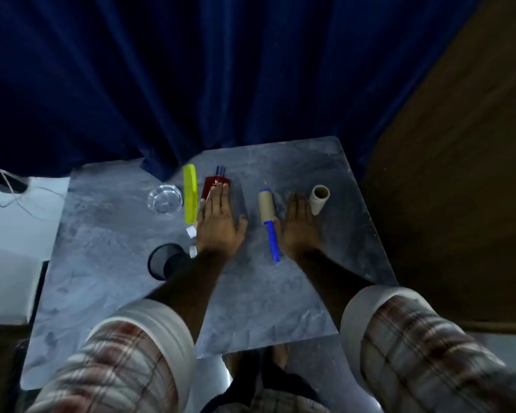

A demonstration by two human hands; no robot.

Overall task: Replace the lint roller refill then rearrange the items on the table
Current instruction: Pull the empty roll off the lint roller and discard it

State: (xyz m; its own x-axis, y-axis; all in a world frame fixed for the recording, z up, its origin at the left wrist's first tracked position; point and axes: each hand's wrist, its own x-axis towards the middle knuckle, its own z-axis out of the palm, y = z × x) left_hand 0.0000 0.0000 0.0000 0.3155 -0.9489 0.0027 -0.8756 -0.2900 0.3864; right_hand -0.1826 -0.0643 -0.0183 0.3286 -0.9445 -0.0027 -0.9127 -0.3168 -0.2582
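Observation:
A lint roller (268, 214) with a blue handle and a tan roll lies on the grey table (108, 234), between my two hands. A loose tan cardboard roll (318, 199) lies to the right of my right hand (299, 226). That hand rests flat on the table, fingers together, holding nothing. My left hand (219, 222) also lies flat, its fingertips over the lower part of a red perfume bottle (214, 186) with a blue cap. Neither hand grips anything.
A yellow-green comb (190, 196) lies left of the bottle, with a clear glass bowl (165, 199) beside it. A black mesh cup (164, 260) lies near my left forearm, next to small white pieces (191, 232). Blue curtain hangs behind the table; the table's right edge meets a brown floor.

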